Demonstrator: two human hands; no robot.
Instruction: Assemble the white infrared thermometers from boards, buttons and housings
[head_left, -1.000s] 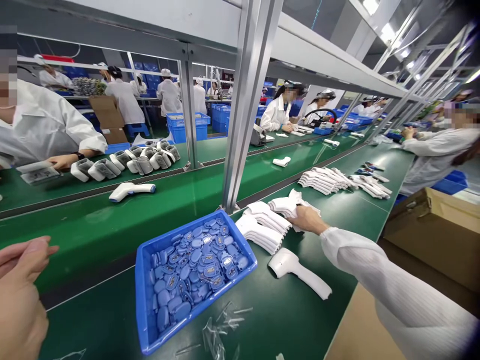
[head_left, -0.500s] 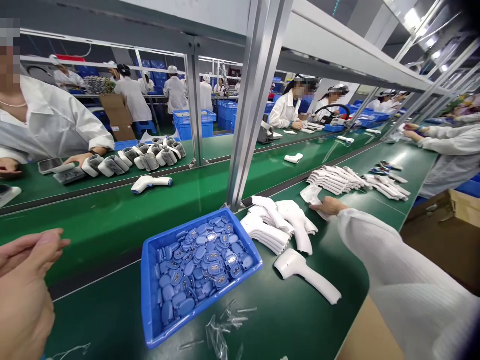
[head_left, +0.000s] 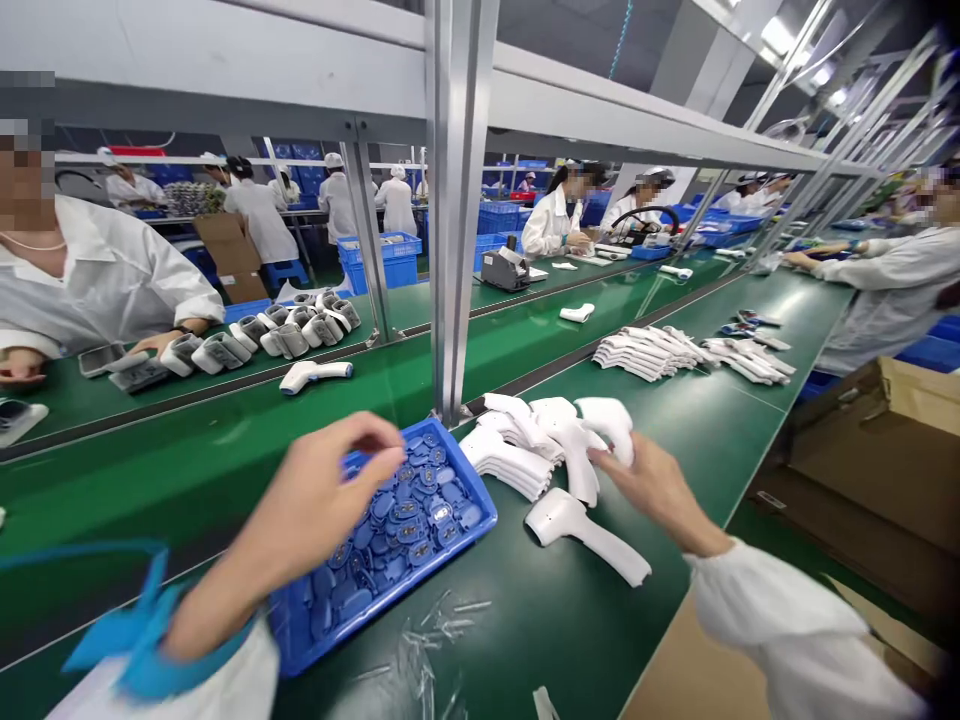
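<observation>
The left hand [head_left: 330, 485] hangs over a blue plastic tray [head_left: 480, 515], its fingers bunched together just above a heap of blue oval parts [head_left: 420, 530]; the hand itself hides whether they pinch 1 of those parts. The right hand [head_left: 652, 490] is curled at the lower edge of a white thermometer shell [head_left: 611, 425], its fingers touching it, but its thumb is out of sight, so I cannot tell whether it is clamped on. That shell stands at the end of a loose pile of white shells [head_left: 510, 460] on the green worktop [head_left: 570, 620], just beside the tray. 1 white thermometer body [head_left: 577, 530] lies apart in front of the pile. As things lie, the tray holds too many blue parts to count, and further white stacks [head_left: 645, 352] sit along the worktop, so much looks unhandled. Clear plastic scraps [head_left: 442, 625] lie below the tray. The left forearm hides part of the tray, and a blue cuff [head_left: 127, 640] wraps that arm. Across the belt, a co-worker [head_left: 97, 280] reaches toward a row of white devices [head_left: 277, 340].
</observation>
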